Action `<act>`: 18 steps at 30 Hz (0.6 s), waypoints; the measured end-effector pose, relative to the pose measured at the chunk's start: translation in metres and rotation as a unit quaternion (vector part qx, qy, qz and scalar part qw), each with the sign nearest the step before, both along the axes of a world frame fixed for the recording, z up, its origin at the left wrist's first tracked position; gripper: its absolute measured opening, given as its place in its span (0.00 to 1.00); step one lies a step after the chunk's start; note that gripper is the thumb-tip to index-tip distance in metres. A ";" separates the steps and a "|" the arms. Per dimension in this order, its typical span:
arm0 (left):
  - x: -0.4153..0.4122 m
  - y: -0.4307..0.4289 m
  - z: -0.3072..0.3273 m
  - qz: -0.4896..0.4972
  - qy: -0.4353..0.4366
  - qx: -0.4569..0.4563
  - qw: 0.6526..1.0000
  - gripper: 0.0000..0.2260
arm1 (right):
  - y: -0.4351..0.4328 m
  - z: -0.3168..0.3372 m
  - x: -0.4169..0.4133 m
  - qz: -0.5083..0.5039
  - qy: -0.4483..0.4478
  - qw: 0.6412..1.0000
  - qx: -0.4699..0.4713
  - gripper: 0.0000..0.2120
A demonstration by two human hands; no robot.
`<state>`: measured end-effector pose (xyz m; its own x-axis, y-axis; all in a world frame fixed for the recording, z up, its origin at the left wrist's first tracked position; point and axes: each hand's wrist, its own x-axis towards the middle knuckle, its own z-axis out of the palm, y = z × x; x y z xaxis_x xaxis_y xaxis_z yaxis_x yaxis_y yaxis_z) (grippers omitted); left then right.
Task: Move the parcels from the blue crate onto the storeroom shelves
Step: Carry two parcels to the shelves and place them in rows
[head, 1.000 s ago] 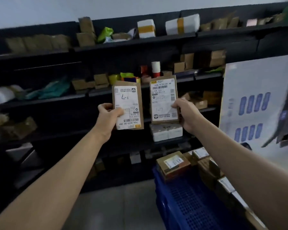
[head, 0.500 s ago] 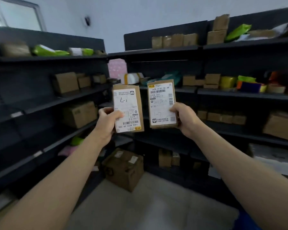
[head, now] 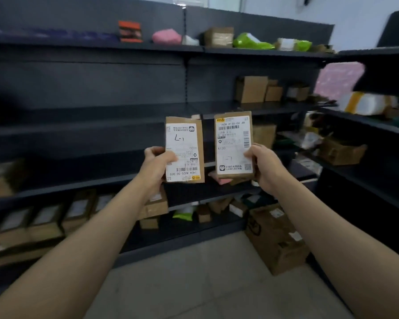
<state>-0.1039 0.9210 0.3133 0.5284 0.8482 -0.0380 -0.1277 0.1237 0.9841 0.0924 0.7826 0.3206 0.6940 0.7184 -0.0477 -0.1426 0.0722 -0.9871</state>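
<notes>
My left hand (head: 156, 165) grips a small brown parcel (head: 185, 143) by its lower left edge; its white label hangs upside down with "L-1" handwritten on it. My right hand (head: 264, 168) grips a second small brown parcel (head: 234, 139) by its lower right edge, label upright and printed "A130". Both parcels stand upright side by side in front of the dark shelves (head: 101, 132). The blue crate is out of view.
Dark shelving runs along the left and turns a corner at the right (head: 366, 120). Brown boxes (head: 253, 88) and green bags (head: 251, 41) sit on upper shelves. A large cardboard box (head: 276, 240) stands on the pale floor at the right. Small boxes (head: 44, 219) line the low left shelf.
My view has swung left, away from the blue crate and round to the left-hand shelves. Both hands keep the same hold on their parcels, held up in front of me.
</notes>
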 end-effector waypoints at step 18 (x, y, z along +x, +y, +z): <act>-0.154 0.093 -0.020 0.330 -0.006 -0.040 0.943 0.21 | 0.242 -0.014 -0.101 0.334 0.009 0.942 -0.041 0.21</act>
<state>-0.2581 1.0139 0.2932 -0.1127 0.9872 -0.1129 -0.2142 0.0869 0.9729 -0.0091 1.0251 0.3070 0.0883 0.9876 -0.1298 -0.1454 -0.1161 -0.9825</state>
